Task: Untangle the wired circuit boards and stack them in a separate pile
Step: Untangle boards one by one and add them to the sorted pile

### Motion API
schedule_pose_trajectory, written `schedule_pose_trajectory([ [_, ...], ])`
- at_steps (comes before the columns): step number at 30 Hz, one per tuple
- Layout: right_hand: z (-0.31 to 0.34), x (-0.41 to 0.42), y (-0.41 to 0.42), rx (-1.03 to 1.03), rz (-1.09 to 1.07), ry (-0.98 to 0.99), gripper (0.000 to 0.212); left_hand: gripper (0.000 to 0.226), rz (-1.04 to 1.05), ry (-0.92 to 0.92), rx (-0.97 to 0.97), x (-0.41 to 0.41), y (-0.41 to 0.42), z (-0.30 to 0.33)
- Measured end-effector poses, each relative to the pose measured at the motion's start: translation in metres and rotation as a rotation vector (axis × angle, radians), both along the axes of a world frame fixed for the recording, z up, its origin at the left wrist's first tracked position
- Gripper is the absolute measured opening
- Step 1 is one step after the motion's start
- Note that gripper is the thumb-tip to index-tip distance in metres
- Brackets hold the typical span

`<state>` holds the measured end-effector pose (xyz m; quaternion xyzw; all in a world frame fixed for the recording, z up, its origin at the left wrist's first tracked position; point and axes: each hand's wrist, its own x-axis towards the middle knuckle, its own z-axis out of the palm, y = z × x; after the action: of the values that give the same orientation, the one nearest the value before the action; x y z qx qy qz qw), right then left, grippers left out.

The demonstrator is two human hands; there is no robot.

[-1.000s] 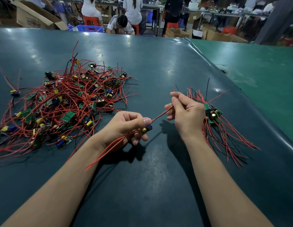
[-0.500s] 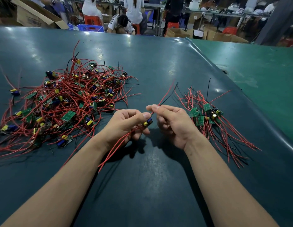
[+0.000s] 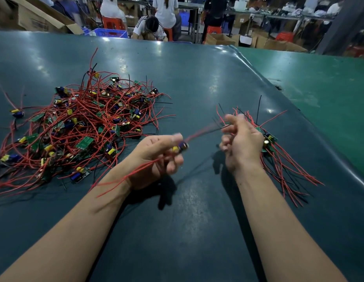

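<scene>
Head view: a small circuit board [image 3: 180,147] is pinched in the left hand [image 3: 156,157], its red wires [image 3: 201,132] drawn taut to the right hand [image 3: 241,143], whose curled fingers pinch their ends. The tangled pile [image 3: 79,127] lies left of the hands on the bench [image 3: 197,220] — the sorted stack [image 3: 278,159] just beyond the right hand. Pulled too hard, a wire could likely be torn from its solder joint.

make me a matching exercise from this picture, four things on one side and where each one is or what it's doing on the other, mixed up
Things:
1. tangled heap
2. sorted pile
3. left hand
4. right hand

Places or states:
A. pinches the blurred wire ends
B. lies on the table's left part
C. grips a small circuit board
D. lies behind the right wrist

Pairs: 1-B, 2-D, 3-C, 4-A
</scene>
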<state>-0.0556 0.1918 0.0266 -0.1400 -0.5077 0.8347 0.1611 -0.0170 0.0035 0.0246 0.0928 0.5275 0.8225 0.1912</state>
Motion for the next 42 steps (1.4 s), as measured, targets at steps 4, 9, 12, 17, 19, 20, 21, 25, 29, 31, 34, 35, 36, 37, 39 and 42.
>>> schedule_pose_trajectory([
  [4,-0.004,0.005,-0.006,0.236,0.111,-0.017,0.009,0.036,0.123,-0.023,0.216,-0.004,-0.007,-0.001],
  [9,-0.012,0.026,-0.045,0.479,0.563,0.187,0.028,0.022,0.205,-0.045,0.376,-0.009,-0.003,0.003],
  [12,-0.009,0.026,-0.042,0.371,0.613,0.22,0.037,0.041,0.227,-0.061,0.441,-0.009,-0.002,0.004],
  [17,-0.006,0.029,-0.048,0.255,0.496,0.284,0.032,0.038,0.239,-0.054,0.365,-0.01,0.003,0.001],
  [19,-0.004,0.028,-0.048,0.163,0.433,0.253,0.017,0.02,0.234,-0.047,0.316,-0.009,0.004,-0.001],
  [20,-0.003,0.026,-0.047,0.116,0.435,0.241,0.014,0.017,0.238,-0.05,0.306,-0.009,0.005,-0.001],
  [21,-0.002,0.027,-0.046,0.073,0.453,0.23,0.013,0.016,0.245,-0.064,0.304,-0.008,0.007,-0.002],
  [25,-0.001,0.025,-0.042,0.144,0.442,0.26,0.016,0.027,0.253,-0.078,0.232,-0.008,0.014,-0.002],
  [29,0.001,0.022,-0.038,0.158,0.42,0.241,0.015,0.03,0.335,0.002,0.174,-0.009,0.018,-0.004],
  [31,0.002,0.022,-0.039,0.058,0.431,0.174,0.008,0.026,0.345,0.076,0.159,-0.007,0.018,-0.007],
  [34,-0.002,0.022,-0.041,0.032,0.438,0.068,0.017,0.03,0.383,0.224,0.03,-0.007,0.017,-0.011],
  [35,-0.003,0.023,-0.042,0.027,0.438,0.054,0.011,0.03,0.394,0.28,-0.03,-0.006,0.016,-0.011],
  [36,-0.004,0.022,-0.042,0.026,0.431,0.049,0.011,0.029,0.408,0.325,-0.082,-0.006,0.015,-0.012],
  [37,-0.005,0.021,-0.041,0.029,0.42,0.04,0.014,0.028,0.426,0.354,-0.123,-0.005,0.015,-0.012],
  [39,-0.004,0.02,-0.039,0.07,0.394,0.034,0.017,0.021,0.463,0.365,-0.173,-0.005,0.015,-0.013],
  [42,-0.002,0.016,-0.032,0.111,0.304,0.047,0.019,0.017,0.508,0.351,-0.186,-0.005,0.015,-0.013],
])
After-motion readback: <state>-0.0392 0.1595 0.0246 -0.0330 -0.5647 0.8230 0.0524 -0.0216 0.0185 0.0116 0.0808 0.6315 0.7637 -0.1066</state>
